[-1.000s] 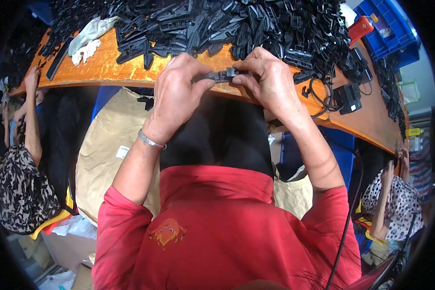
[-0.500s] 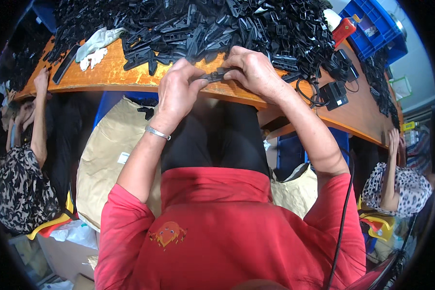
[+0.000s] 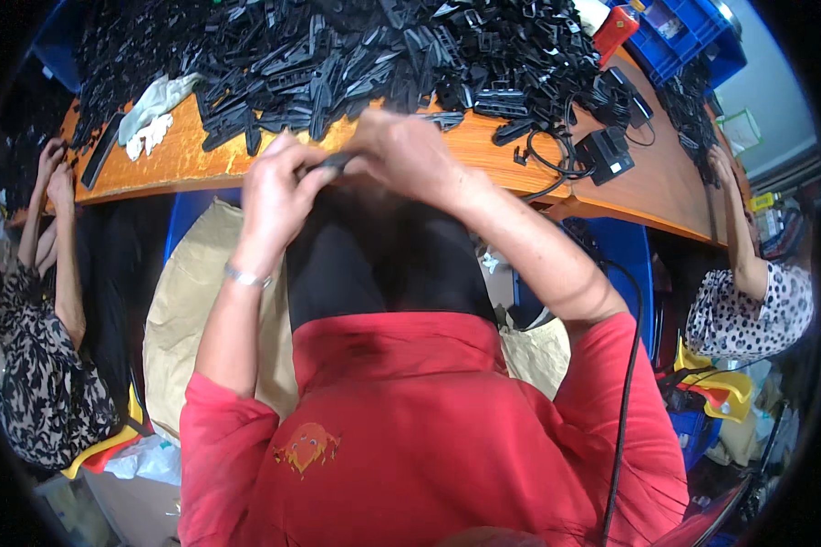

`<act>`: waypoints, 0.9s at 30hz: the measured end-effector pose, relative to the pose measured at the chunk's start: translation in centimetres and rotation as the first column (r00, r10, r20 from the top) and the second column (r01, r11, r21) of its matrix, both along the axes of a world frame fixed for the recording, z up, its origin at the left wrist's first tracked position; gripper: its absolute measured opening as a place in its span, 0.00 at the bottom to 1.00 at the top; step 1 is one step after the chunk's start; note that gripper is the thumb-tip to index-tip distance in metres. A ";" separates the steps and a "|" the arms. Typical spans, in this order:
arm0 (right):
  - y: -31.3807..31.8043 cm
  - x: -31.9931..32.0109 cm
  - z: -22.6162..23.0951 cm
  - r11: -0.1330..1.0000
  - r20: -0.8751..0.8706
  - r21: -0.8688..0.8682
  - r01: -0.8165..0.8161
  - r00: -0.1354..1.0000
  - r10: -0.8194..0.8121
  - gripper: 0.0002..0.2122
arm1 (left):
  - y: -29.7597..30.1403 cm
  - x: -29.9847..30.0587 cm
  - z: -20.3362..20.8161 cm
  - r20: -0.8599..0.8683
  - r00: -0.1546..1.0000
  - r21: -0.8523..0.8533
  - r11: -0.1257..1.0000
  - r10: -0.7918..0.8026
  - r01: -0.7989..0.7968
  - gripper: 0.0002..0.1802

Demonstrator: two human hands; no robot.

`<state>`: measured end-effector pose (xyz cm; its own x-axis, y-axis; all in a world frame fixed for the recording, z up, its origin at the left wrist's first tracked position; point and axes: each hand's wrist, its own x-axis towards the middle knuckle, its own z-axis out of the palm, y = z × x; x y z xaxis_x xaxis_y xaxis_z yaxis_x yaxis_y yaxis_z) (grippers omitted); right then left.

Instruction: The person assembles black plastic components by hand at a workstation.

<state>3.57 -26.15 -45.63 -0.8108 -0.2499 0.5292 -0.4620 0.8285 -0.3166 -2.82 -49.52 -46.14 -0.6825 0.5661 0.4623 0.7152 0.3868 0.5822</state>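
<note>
A small black plastic part [image 3: 336, 162] is pinched between my two hands at the near edge of the table. My left hand [image 3: 276, 190] grips its left end with thumb and fingers. My right hand [image 3: 403, 155], partly smeared by motion, has its fingers closed at the other end. The fingers cover much of the part, so its exact shape is hidden. Just beyond my hands, a large heap of black plastic pieces [image 3: 337, 68] spreads over the wooden table [image 3: 187, 137].
Left on the table lie a pale glove [image 3: 160, 102] and a dark flat bar [image 3: 103, 153]. To the right are a coiled black cable [image 3: 556, 169], a black box [image 3: 605, 155], a red container [image 3: 616, 35] and a blue crate [image 3: 680, 41]. Co-workers sit at both sides. A paper sack [image 3: 196, 319] stands by my legs.
Both hands have moved left with the black plastic part, and the right hand is now blurred. The view has shifted a little. The left co-worker's hands have moved closer together.
</note>
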 end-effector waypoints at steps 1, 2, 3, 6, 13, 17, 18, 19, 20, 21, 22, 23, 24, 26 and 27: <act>-0.3 1.4 0.4 0.998 0.027 -0.053 -0.017 0.999 0.019 0.10 | -2.0 0.2 0.5 0.018 1.000 -0.035 0.999 0.019 -0.019 0.11; -0.4 2.8 0.8 0.994 0.055 -0.108 -0.031 0.998 0.038 0.10 | -4.4 0.5 1.2 0.038 0.999 -0.072 0.997 0.038 -0.035 0.11; 0.4 4.0 0.7 0.996 0.003 -0.091 -0.014 1.000 0.014 0.09 | -7.2 0.3 2.1 0.073 0.996 -0.141 0.989 0.043 -0.032 0.13; 4.2 7.3 2.3 0.973 -0.063 -0.115 0.199 0.976 -0.207 0.08 | -14.3 -0.5 2.9 0.057 0.987 -0.171 0.976 0.149 -0.137 0.18; 8.8 9.6 2.9 0.814 -0.060 0.020 0.581 0.813 -0.579 0.07 | -0.7 -0.1 3.3 -0.080 0.982 0.024 0.985 0.171 -0.170 0.22; 7.6 6.4 3.1 0.828 -0.075 0.025 0.560 0.827 -0.557 0.06 | 4.2 -1.6 1.9 -0.357 0.912 -0.036 0.973 0.202 -0.229 0.30; 7.6 5.5 2.9 0.831 -0.078 0.026 0.555 0.830 -0.552 0.06 | 4.9 -1.8 1.7 -0.359 0.909 -0.076 0.964 0.210 -0.253 0.31; 7.6 4.7 2.9 0.836 -0.091 0.051 0.546 0.836 -0.541 0.08 | 5.3 -2.1 1.4 -0.364 0.905 -0.105 0.956 0.219 -0.273 0.30; 7.8 4.0 3.2 0.835 -0.091 0.049 0.548 0.835 -0.543 0.08 | 5.5 -2.3 1.2 -0.365 0.905 -0.106 0.956 0.216 -0.272 0.30; 8.0 3.3 3.5 0.841 -0.082 0.133 0.525 0.851 -0.518 0.10 | 5.7 -2.3 1.2 -0.357 0.909 -0.091 0.960 0.215 -0.263 0.29; 8.4 2.6 3.6 0.841 -0.070 0.217 0.495 0.867 -0.493 0.12 | 5.7 -2.3 1.1 -0.349 0.912 -0.076 0.964 0.215 -0.256 0.28; 9.0 2.1 3.4 0.852 -0.081 0.251 0.460 0.887 -0.455 0.16 | 5.5 -2.4 1.0 -0.347 0.913 -0.081 0.963 0.216 -0.259 0.28; 9.4 1.7 3.5 0.855 -0.078 0.249 0.455 0.890 -0.450 0.16 | 5.1 -2.6 1.0 -0.345 0.917 -0.052 0.972 0.200 -0.231 0.26; 10.0 1.1 3.8 0.871 -0.009 0.341 0.355 0.927 -0.374 0.16 | 4.4 -2.5 1.0 -0.340 0.922 -0.025 0.978 0.187 -0.208 0.24; 10.3 0.9 3.5 0.878 0.002 0.335 0.341 0.932 -0.363 0.15 | 4.0 -2.2 1.1 -0.306 0.934 0.025 0.982 0.185 -0.186 0.22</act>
